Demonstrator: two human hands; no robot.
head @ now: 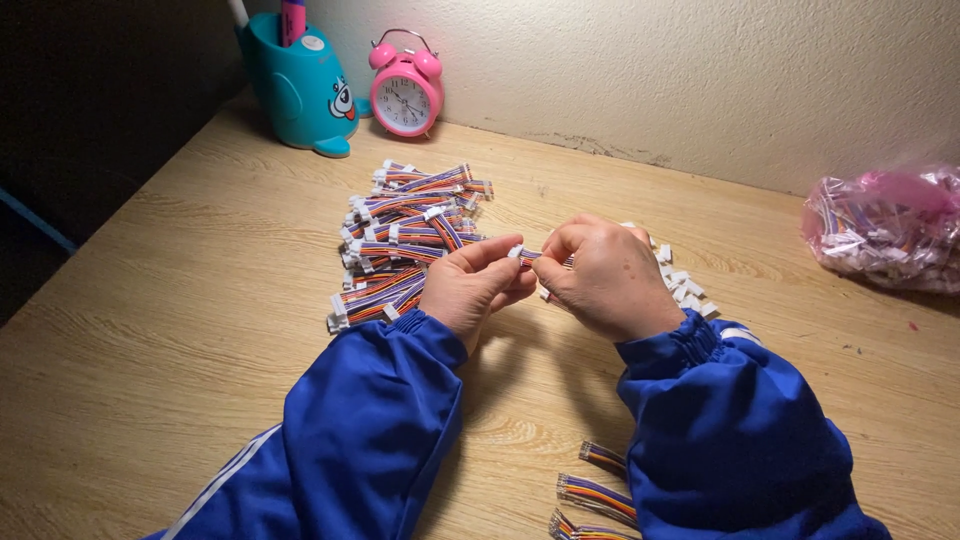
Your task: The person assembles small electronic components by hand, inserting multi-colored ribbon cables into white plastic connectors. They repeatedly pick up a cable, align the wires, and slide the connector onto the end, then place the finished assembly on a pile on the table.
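Between pinched fingertips (505, 250), ribbon cable (530, 257)

Desk clutter around the work

A pink alarm clock (406, 92) and a teal pen holder (298, 88) are set at eleven o'clock on the wooden table (170, 330); a clear plastic bag (885, 228) is seen at two o'clock by the wall (700, 70).
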